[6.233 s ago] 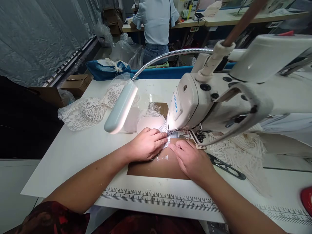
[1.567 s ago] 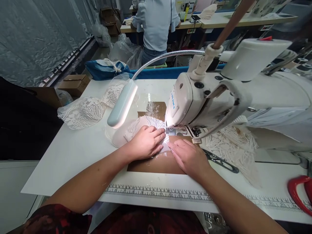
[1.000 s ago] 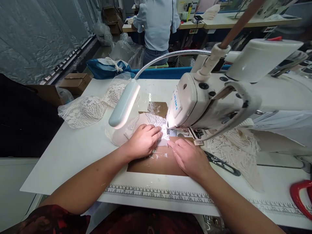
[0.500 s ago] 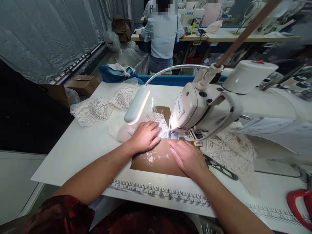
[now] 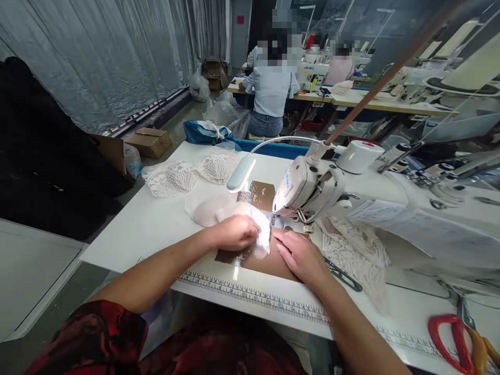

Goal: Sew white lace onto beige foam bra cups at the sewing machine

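Observation:
My left hand grips a white lace piece just in front of the needle of the white sewing machine, lifting its near edge off the brown plate. A pale padded cup joined to the lace lies to the hand's left. My right hand rests flat on the brown plate, fingertips touching the lace edge beside the presser foot. The gooseneck lamp shines on the work.
Lace cups lie at the table's far left. More lace hangs under the machine arm, with black scissors beside it. Red-handled scissors lie at right. A ruler strip runs along the front edge. A person sits at the far table.
My head has lifted, showing more of the room. My left hand has closed on the lace and pulled it toward me, away from the needle. The right hand stays flat.

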A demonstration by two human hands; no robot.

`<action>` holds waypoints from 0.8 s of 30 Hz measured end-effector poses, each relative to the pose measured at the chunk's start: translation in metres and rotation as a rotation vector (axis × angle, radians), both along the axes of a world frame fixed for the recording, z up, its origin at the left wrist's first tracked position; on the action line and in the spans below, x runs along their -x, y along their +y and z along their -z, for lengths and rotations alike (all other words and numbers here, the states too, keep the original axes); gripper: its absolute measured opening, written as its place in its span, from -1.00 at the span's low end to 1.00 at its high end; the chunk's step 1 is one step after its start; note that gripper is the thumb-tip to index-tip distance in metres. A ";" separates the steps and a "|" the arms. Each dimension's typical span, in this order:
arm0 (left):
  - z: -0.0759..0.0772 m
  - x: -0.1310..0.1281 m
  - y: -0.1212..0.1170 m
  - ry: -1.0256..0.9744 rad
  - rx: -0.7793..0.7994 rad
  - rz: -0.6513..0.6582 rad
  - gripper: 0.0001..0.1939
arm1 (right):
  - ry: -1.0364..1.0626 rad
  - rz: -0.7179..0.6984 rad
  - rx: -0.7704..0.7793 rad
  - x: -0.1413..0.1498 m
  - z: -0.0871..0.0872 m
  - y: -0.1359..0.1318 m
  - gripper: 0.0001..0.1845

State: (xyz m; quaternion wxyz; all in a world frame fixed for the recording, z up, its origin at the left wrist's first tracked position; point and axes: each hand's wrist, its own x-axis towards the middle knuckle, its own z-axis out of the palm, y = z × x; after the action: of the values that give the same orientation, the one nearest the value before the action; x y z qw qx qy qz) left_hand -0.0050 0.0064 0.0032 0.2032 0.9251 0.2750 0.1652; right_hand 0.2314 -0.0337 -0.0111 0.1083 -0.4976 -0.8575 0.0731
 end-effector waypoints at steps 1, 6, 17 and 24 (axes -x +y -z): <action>-0.004 0.000 -0.010 0.003 0.032 0.092 -0.83 | -0.013 0.003 0.025 -0.005 -0.005 -0.002 -0.65; -0.020 0.010 -0.046 -0.068 0.173 0.164 -0.77 | -0.189 0.127 0.062 -0.038 -0.024 -0.019 -0.64; -0.012 0.016 0.005 -0.060 0.515 -0.467 -0.36 | -0.365 0.171 -0.090 -0.080 0.004 -0.036 -0.55; -0.008 0.001 0.002 -0.262 0.943 -0.340 -0.73 | -0.230 0.178 -0.152 -0.087 0.003 -0.036 -0.63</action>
State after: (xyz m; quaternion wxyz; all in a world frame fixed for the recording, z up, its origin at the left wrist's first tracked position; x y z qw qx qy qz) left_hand -0.0062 0.0085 0.0117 0.6012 0.6467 0.4382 0.1683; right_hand 0.3185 -0.0695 -0.0144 0.0528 -0.5670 -0.8199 -0.0595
